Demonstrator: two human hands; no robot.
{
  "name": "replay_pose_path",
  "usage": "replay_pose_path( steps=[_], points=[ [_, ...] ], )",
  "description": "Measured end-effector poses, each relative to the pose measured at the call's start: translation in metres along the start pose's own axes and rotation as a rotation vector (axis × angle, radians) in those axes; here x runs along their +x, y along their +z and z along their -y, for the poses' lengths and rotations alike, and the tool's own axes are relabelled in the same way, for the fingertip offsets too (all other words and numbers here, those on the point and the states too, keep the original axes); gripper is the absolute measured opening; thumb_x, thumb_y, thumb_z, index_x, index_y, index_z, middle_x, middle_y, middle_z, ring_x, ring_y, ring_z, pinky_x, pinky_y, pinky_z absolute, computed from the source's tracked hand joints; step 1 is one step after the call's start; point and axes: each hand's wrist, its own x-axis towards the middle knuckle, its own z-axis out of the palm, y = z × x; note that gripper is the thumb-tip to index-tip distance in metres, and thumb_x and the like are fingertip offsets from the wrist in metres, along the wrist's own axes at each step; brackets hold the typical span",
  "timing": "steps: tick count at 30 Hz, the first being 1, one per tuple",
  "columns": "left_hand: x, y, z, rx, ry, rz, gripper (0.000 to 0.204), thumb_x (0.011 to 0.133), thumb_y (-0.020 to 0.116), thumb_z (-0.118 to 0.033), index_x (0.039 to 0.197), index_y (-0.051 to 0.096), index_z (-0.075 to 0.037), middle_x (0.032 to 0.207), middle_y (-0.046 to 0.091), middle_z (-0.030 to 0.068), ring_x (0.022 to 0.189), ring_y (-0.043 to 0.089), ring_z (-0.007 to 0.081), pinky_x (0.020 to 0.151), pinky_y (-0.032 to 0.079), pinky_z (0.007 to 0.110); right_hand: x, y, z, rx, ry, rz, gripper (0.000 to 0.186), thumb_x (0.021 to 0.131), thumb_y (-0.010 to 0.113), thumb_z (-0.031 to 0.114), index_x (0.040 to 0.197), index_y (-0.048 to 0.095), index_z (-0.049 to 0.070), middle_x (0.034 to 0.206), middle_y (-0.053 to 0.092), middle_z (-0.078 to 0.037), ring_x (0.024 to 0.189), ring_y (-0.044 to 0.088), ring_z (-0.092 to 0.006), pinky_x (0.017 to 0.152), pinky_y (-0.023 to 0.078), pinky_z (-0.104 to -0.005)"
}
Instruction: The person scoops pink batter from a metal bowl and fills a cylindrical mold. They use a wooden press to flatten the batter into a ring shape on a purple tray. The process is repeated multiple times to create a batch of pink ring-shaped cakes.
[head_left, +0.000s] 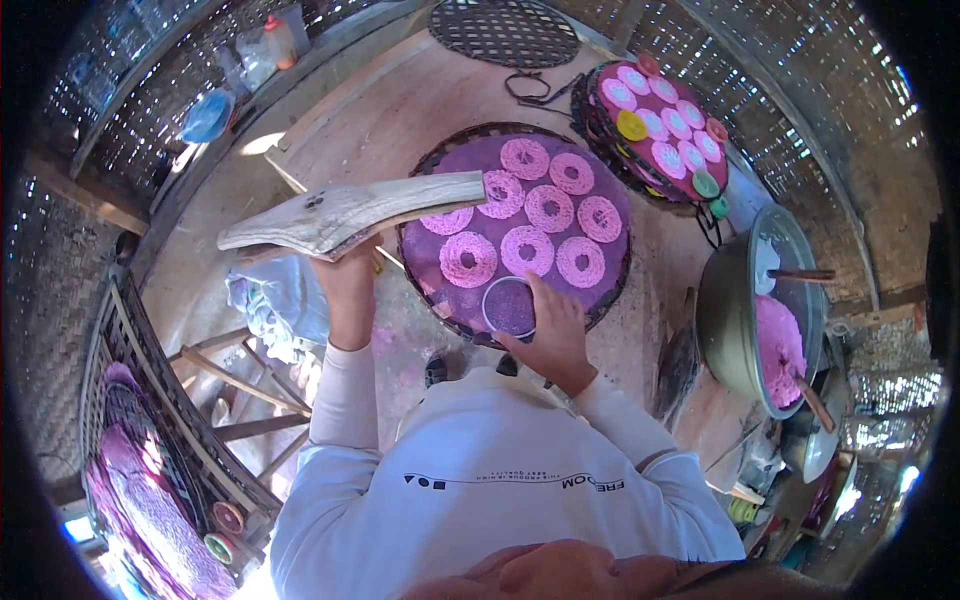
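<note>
My left hand (pixel 345 295) grips a pale, worn wooden tool (pixel 330 215) from below, raised over the left edge of a round woven tray (pixel 420 280). The tray is lined with purple cloth, on which several pink lacy rings (pixel 468 260) lie, the upper-left ones partly hidden behind the tool. My right hand (pixel 552 335) is closed on a thin white hoop (pixel 490 290) at the near side of the cloth, below the pink rings, with bare purple cloth showing inside it.
At right, a large metal basin (pixel 722 320) holds pink dough (pixel 775 340) and wooden-handled utensils. Stacked trays with coloured rounds (pixel 672 125) stand at upper right, an open-weave tray (pixel 505 30) at the back. A wooden frame (pixel 245 372) and pink-laden racks (pixel 150 500) are at left.
</note>
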Motion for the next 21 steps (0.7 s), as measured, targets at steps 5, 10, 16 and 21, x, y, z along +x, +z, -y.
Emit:
replay_pose_path(
  steps=[5,10,16,21],
  points=[
    [-0.01,0.013,0.01,0.245,0.302,0.128,0.034,0.079,0.063,-0.016,0.108,0.054,-0.001,0.103,0.059,0.0105,0.093,0.057,0.0218,0.083,0.046,0.036,0.01,-0.025,0.003,0.153,-0.013,-0.259,0.075,0.071,0.068,0.037,0.129,0.037,0.002,0.122,0.045,-0.017,0.112,0.043,-0.034,0.093,0.034,-0.0441],
    [-0.04,0.057,-0.016,0.081,0.405,0.493,0.039,0.081,0.059,-0.025,0.113,0.053,-0.003,0.108,0.058,0.0114,0.098,0.056,0.0248,0.088,0.042,0.038,0.042,-0.13,0.03,0.234,-0.343,-0.523,0.039,0.078,0.064,0.024,0.108,0.053,0.0,0.103,0.056,-0.017,0.092,0.054,-0.0311,0.077,0.043,-0.0394],
    [-0.051,0.087,-0.12,-0.15,-0.041,1.352,0.046,0.084,0.054,-0.035,0.119,0.051,-0.005,0.113,0.057,0.0125,0.104,0.054,0.0285,0.093,0.038,0.041,0.069,-0.185,0.02,0.409,-0.313,-0.555,0.021,0.085,0.058,0.019,0.074,0.059,0.002,0.056,0.057,-0.006,0.044,0.054,-0.0149,0.041,0.039,-0.0306],
    [-0.024,0.103,-0.127,0.303,1.004,1.255,0.034,0.071,0.064,-0.024,0.1,0.061,-0.006,0.086,0.064,0.0076,0.069,0.061,0.0244,0.067,0.046,0.034,0.093,-0.195,0.07,1.261,-0.083,-0.595,0.032,0.085,0.058,0.019,0.108,0.043,0.003,0.06,0.052,-0.004,0.045,0.052,-0.0117,0.04,0.041,-0.0263]
  ],
)
